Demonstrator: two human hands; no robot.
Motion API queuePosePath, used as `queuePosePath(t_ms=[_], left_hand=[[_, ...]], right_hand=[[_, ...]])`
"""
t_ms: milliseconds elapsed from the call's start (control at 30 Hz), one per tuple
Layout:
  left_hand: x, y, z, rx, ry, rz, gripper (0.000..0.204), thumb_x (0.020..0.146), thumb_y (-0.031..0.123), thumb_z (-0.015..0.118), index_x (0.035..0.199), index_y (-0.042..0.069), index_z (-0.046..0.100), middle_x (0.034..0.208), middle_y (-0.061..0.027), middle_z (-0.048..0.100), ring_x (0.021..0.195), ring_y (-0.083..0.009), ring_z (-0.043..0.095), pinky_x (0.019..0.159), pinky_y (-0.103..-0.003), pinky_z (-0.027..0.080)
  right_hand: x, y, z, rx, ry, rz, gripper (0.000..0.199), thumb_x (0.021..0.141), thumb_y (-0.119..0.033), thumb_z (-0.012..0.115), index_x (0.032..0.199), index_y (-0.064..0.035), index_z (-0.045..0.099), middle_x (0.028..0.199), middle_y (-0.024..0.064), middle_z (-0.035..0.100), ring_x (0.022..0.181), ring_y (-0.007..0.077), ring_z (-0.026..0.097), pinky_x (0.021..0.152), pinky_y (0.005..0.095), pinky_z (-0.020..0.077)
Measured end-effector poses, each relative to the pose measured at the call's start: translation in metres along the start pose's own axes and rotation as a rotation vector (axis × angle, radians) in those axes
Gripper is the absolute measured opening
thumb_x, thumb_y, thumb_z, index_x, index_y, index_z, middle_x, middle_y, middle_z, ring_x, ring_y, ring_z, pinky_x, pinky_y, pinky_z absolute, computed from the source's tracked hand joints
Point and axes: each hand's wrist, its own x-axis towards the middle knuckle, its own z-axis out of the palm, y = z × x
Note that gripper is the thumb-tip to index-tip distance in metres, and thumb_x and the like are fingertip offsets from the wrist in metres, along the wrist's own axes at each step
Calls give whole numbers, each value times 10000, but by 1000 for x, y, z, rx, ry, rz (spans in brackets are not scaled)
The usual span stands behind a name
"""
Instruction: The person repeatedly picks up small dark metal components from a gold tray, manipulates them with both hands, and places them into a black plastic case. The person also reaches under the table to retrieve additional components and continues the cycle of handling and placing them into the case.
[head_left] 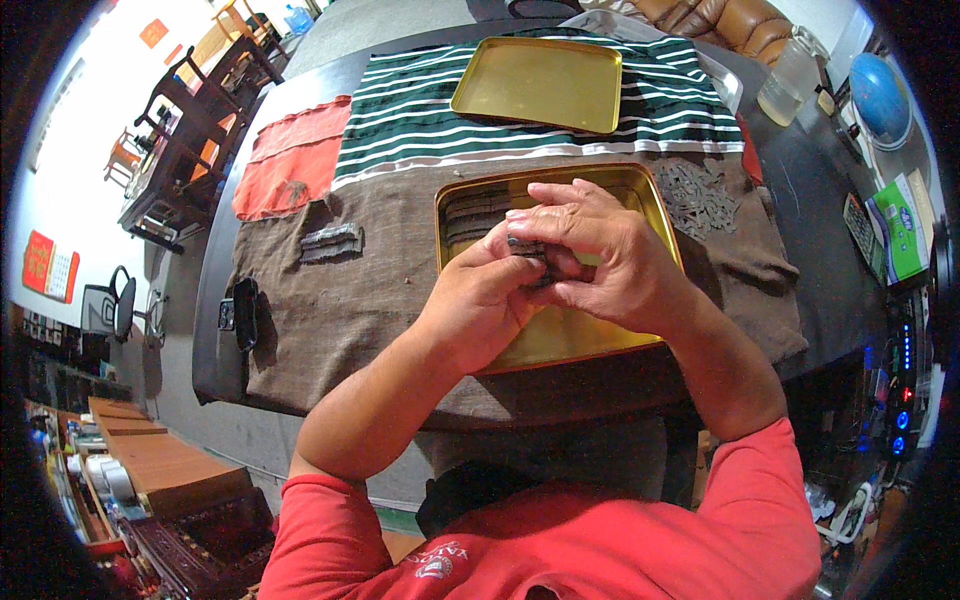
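Both hands meet above a gold metal tin. Between them is a small stack of dark grey strips, mostly hidden by the fingers. My left hand is closed around the stack, its thumb along the near side. From the right, my right hand bends over it, fingers and thumb closed on the same strips. Inside the tin, rows of similar dark strips lie at the far left. A heap of loose grey pieces spreads just right of the tin.
A short row of grey strips lies left on the brown cloth. Beyond, a gold lid rests on green striped fabric. A black case sits near the left edge, a clear jug at the far right.
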Motion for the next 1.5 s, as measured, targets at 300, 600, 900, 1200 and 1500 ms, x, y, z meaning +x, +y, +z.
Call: queuePosePath(t_ms=[300, 600, 900, 1200, 1500], left_hand=[[-6, -2, 2, 82, -29, 35, 207, 993, 11, 509, 1166, -1, 621, 1077, -116, 662, 1037, -224, 654, 940, -350, 536], [-9, -4, 3, 126, -18, 53, 183, 1031, 56, 518, 1143, -31, 634, 1091, -134, 677, 1035, -237, 668, 952, -353, 526], [-11, -1, 9, 354, 81, 67, 693, 1025, 20, 481, 1634, 125, 168, 948, -64, 619, 758, -132, 590, 689, -290, 512], [-14, -11, 10, 774, -18, 181, 803, 1055, 33, 493, 1670, 165, -5, 1320, -22, 511, 848, -50, 452, 714, -217, 432], [-9, -3, 15, 707, 51, 35, 422, 1077, 124, 513, 1478, 70, 391, 986, -21, 602, 769, -60, 528, 659, -223, 459]], right_hand=[[2, -2, 6, -3, 74, -148, 576, 701, -187, 902, 1225, -71, 691, 1250, 136, 698, 1228, 370, 629, 1081, 489, 466], [-1, 0, 10, -32, 127, -199, 547, 694, -168, 860, 1202, -59, 691, 1237, 158, 683, 1170, 356, 648, 1018, 448, 527], [4, -10, -3, 81, 212, -130, 429, 828, -238, 848, 1195, -67, 706, 1129, 128, 691, 1045, 287, 669, 939, 398, 524], [0, -7, 2, 416, 86, 22, 189, 855, -37, 809, 1029, -23, 736, 943, 82, 690, 828, 191, 657, 731, 309, 526], [1, -9, -2, 316, 135, 6, 130, 858, -8, 788, 971, -21, 725, 916, 78, 679, 819, 185, 647, 706, 299, 516]])
